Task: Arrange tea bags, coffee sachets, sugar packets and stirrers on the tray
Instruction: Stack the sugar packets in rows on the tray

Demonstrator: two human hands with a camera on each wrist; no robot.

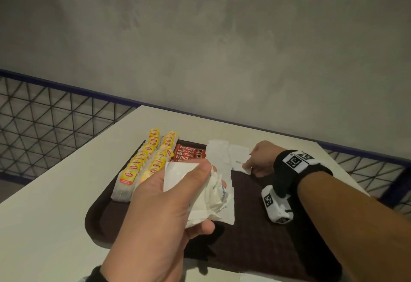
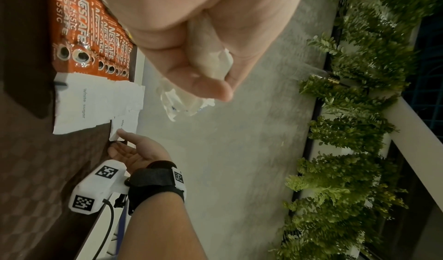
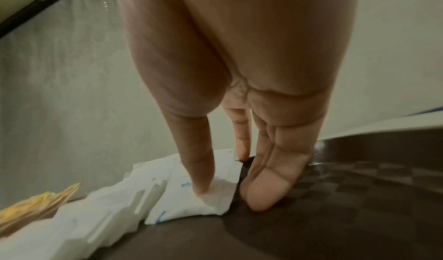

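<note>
A dark brown tray (image 1: pixel 255 232) lies on the white table. Two rows of yellow tea bags (image 1: pixel 142 161) fill its left side, and red coffee sachets (image 1: pixel 188 154) (image 2: pixel 79 27) lie beside them. White sugar packets (image 1: pixel 218 150) (image 2: pixel 81 103) overlap in a row right of the sachets. My left hand (image 1: pixel 213 175) (image 2: pixel 215 78) grips a crumpled bundle of sugar packets (image 1: pixel 211 201) (image 2: pixel 182 103) above the tray's middle. My right hand (image 1: pixel 248 166) (image 2: pixel 120 139) (image 3: pixel 223 169) pinches the last sugar packet (image 1: pixel 239 159) (image 3: pixel 191 203) at the tray's far right rim, thumb on top. No stirrers show.
The white table (image 1: pixel 55 192) ends at a wire-mesh railing (image 1: pixel 44 121) on the left and far right. A grey wall (image 1: pixel 222 48) rises behind it. Green plants (image 2: pixel 347 150) show in the left wrist view. The tray's near right half is bare.
</note>
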